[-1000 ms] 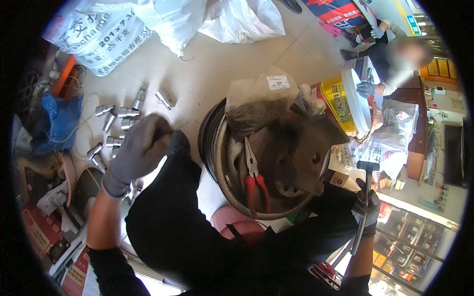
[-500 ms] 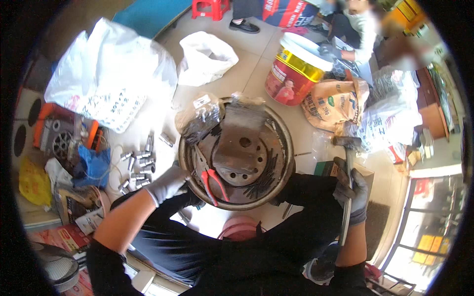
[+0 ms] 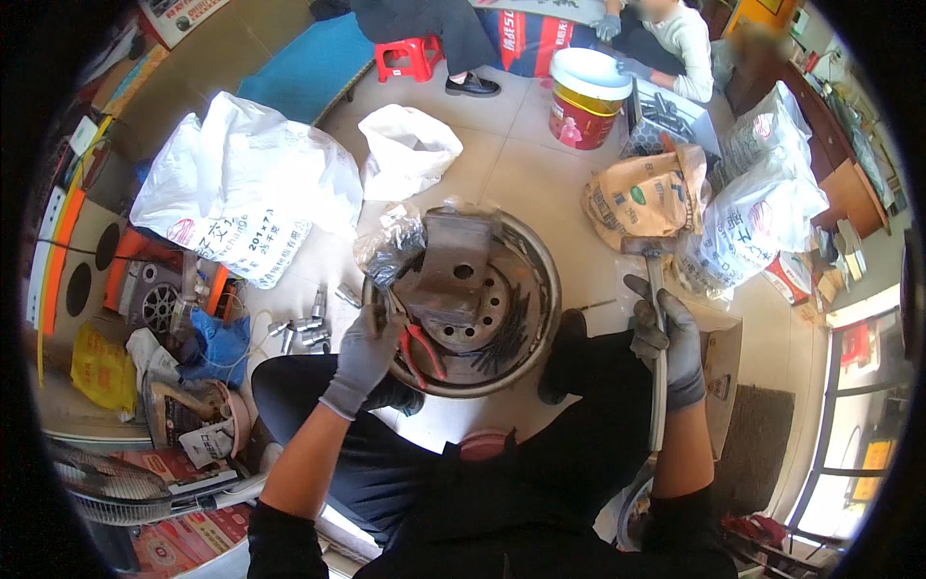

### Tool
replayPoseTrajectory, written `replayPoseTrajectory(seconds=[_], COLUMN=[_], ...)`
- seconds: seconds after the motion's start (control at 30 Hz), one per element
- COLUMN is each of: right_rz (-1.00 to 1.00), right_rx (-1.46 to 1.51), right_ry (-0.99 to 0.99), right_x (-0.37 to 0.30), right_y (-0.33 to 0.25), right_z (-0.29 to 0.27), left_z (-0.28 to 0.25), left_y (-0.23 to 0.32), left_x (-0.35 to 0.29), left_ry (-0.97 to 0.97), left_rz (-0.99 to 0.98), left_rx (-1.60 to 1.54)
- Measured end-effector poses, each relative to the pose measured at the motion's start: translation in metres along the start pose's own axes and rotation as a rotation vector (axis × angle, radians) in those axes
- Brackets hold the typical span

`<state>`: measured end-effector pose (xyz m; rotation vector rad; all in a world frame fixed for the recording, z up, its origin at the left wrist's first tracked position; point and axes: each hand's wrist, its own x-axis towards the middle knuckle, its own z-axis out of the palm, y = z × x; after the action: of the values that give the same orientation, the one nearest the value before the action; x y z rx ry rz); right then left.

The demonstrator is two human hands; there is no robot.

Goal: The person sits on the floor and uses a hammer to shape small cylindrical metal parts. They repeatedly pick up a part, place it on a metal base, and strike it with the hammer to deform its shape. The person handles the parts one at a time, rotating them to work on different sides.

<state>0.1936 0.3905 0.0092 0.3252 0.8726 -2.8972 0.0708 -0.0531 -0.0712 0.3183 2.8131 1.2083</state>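
Note:
Between my knees lies a round steel wheel rim (image 3: 554, 304), with a dark bent metal block (image 3: 449, 256) standing inside it. Thin black rod-like pieces (image 3: 503, 349) are scattered in its lower right part. Red-handled pliers (image 3: 422, 355) rest in the left part. My gloved left hand (image 3: 359, 365) is at the rim's left edge beside the pliers' jaws, fingers bunched together; whatever they pinch is hidden. To the right, my gloved right hand (image 3: 681, 352) grips the handle of a hammer (image 3: 650, 247), its head pointing away from me.
A clear bag of dark pieces (image 3: 394, 239) sits at the rim's far left. Metal sockets (image 3: 307, 331) lie left of it. White sacks (image 3: 260, 183), a brown paper bag (image 3: 641, 193) and a red bucket (image 3: 584, 116) stand beyond. A co-worker (image 3: 675, 48) sits at the far right.
My left hand has moved right and inward over the rim's edge, to the pliers' jaws. The hammer stays in my right hand, shifted slightly left. The view has tilted up, showing more of the far floor.

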Motion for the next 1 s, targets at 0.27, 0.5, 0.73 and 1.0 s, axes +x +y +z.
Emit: replayPoseTrajectory(seconds=[0.27,0.5,0.73,1.0], right_rz=[-0.014,-0.017,-0.046,0.092], right_rx=[-0.026,-0.097,-0.161,-0.099], right_ry=[0.035,0.061,0.086,-0.010], right_x=[0.005,0.004,0.005,0.008], right_y=[0.006,0.009,0.012,-0.009], right_z=[0.007,0.017,0.006,-0.020], left_z=[0.031,0.048,-0.005,-0.146], left_y=[0.093,0.089,0.079,-0.103], left_x=[0.025,0.025,0.017,-0.069], left_ry=[-0.040,-0.039,-0.039,0.704], left_rz=[0.241,0.188,0.246,-0.137], left_rx=[0.427,0.396,0.217,-0.472])
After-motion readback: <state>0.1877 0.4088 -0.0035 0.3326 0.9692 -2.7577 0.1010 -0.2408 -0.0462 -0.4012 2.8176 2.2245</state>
